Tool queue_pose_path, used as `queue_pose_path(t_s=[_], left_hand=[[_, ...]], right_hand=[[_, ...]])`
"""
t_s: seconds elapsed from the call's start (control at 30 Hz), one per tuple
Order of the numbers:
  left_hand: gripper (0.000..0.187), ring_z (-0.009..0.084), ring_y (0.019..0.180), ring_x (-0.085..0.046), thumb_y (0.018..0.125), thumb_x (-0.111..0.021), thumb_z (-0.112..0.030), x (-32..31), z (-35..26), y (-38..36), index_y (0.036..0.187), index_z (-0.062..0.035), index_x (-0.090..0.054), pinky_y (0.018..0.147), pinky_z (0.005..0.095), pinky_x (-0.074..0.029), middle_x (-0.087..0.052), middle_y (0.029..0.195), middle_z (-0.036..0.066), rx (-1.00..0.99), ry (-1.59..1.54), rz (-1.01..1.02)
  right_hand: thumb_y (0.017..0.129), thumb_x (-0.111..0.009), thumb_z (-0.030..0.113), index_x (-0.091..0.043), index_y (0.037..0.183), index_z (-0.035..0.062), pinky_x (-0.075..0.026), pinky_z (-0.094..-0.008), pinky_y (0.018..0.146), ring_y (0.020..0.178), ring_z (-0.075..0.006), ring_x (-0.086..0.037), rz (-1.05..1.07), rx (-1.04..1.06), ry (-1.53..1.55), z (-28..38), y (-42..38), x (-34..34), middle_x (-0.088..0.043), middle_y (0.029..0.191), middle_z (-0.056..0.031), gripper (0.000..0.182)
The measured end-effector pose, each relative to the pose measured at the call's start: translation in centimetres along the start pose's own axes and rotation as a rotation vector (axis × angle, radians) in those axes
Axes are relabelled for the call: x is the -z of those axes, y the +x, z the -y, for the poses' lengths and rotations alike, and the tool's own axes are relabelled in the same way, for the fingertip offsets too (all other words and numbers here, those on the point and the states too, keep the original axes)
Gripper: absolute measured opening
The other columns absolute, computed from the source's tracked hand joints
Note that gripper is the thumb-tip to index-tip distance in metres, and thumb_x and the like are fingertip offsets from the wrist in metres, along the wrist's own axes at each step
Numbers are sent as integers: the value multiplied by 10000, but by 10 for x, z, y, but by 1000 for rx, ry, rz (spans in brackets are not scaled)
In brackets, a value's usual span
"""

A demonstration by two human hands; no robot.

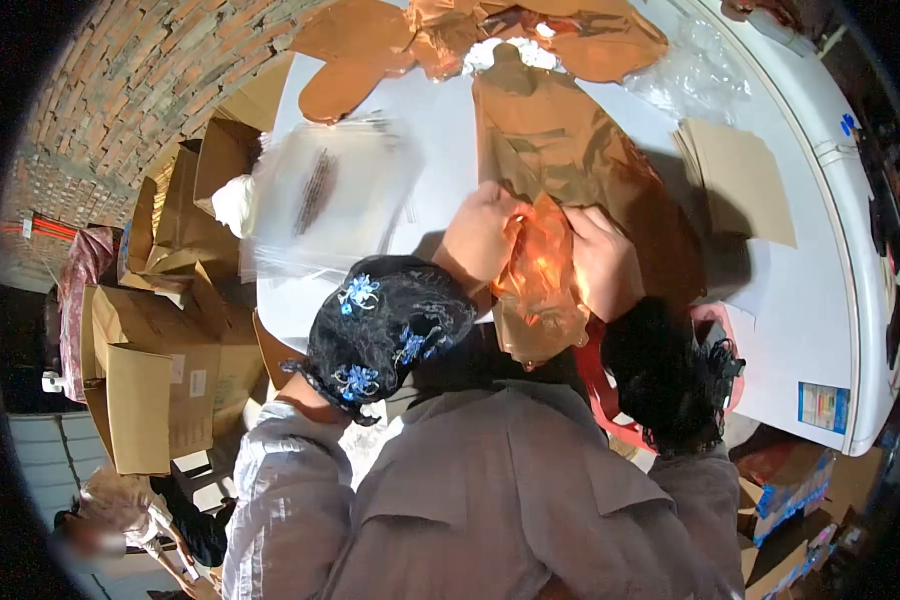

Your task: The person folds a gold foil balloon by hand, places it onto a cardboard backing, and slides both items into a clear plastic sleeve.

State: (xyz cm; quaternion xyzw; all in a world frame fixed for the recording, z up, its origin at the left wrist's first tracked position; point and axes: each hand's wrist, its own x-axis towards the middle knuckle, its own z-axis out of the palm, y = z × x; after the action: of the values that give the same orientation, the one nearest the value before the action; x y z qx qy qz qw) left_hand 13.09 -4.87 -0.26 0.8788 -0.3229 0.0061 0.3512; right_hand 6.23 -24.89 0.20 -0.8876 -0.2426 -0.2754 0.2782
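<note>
A crumpled, shiny copper-coloured foil balloon (pixel 542 285) hangs at the table's near edge, between my two hands. My left hand (pixel 478 235) has its fingers curled closed on the foil's left upper edge. On the other side, my right hand (pixel 602 258) grips the right edge, fingers bent inward. Under and beyond both hands lies a larger flat copper foil piece (pixel 560 125), smooth with a few creases. More foil balloons (pixel 355 55) with rounded lobes lie at the far end of the table.
A stack of clear plastic sleeves (pixel 335 195) lies left on the white table (pixel 440 120). Brown paper sheets (pixel 740 185) and clear plastic wrap (pixel 695 70) are right. Open cardboard boxes (pixel 165 375) stand left. Below my right arm is a red-pink basket (pixel 610 410). Another person (pixel 135 510) is lower left.
</note>
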Motion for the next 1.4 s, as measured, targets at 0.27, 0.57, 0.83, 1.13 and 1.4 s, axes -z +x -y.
queue_pose_path(t_s=[0.27,0.57,0.83,1.13,1.4], left_hand=[[386,420,1242,-507,794,-626,-19,-6,22,14,1174,-88,-633,1040,476,-427,-567,1313,190,-330,62,-100],[415,396,1381,-414,998,-491,-188,-13,10,4,1389,-49,-505,1125,487,-345,-474,1475,185,-232,251,-115],[452,369,1455,-339,1042,-406,-263,-9,3,1,1452,-82,-460,1193,491,-269,-405,1545,170,-225,372,-61],[472,352,1469,-323,1042,-397,-249,-14,2,0,1484,-83,-422,1200,484,-262,-382,1563,163,-213,458,-57],[442,377,1414,-386,1005,-464,-205,-15,-1,0,1421,-55,-489,1164,493,-310,-462,1487,182,-259,466,-124]], right_hand=[[760,-657,110,-680,1003,4,-542,-395,784,955,-317,-621,-3,-14,33,-1,-1,-1,-662,1095,-117,266],[808,-623,97,-683,1052,9,-546,-384,834,984,-300,-628,107,-82,-58,-3,-3,-2,-669,1106,-99,265],[848,-593,86,-671,1141,4,-543,-384,852,1017,-298,-625,99,-150,-25,3,0,0,-675,1136,-94,314],[913,-552,69,-622,1141,2,-495,-407,973,1095,-334,-629,31,-217,77,5,6,28,-648,1230,-180,247],[869,-722,211,-632,1216,6,-470,-415,1028,1227,-307,-580,257,-46,-62,43,-6,30,-622,1314,-130,413]])
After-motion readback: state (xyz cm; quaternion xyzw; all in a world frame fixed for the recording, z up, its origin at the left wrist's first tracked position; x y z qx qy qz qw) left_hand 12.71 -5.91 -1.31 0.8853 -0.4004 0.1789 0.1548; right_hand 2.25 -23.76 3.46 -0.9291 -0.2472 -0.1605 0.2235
